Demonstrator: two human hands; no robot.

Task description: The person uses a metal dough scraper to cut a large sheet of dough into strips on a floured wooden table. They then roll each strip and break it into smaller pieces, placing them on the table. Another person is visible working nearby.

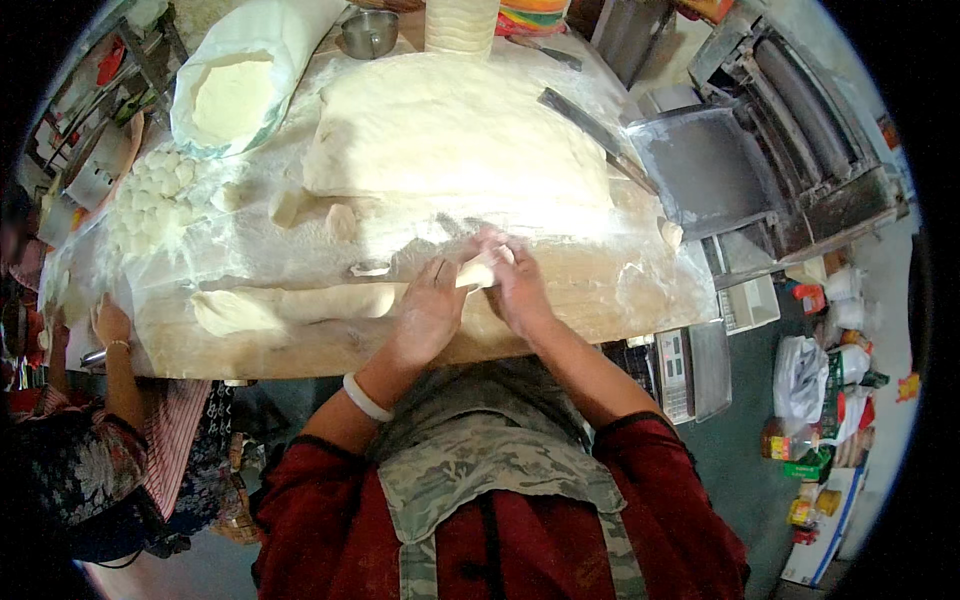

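Observation:
A long dough rope (pixel 300 304) lies along the front of the floured wooden table (pixel 592 292), with a flattened left end. My left hand (pixel 429 311) is wrapped over the rope near its right end. Just beside it, my right hand (pixel 521 289) grips the end of the dough, which is raised and partly hidden by the fingers; this hand is blurred by motion. Beyond both hands spreads a large, thick dough slab (pixel 450 135). Two small dough pieces, one of them a stubby lump (pixel 341 223), sit left of the slab's near edge.
Several small dough pieces (pixel 154 195) are heaped at left, near a co-worker's hand (pixel 111 322). An open flour sack (pixel 232 97) lies behind them. A long dark blade (pixel 592 135) rests against the slab's right side. A roller machine (pixel 780 135) stands at right, above a scale (pixel 675 375).

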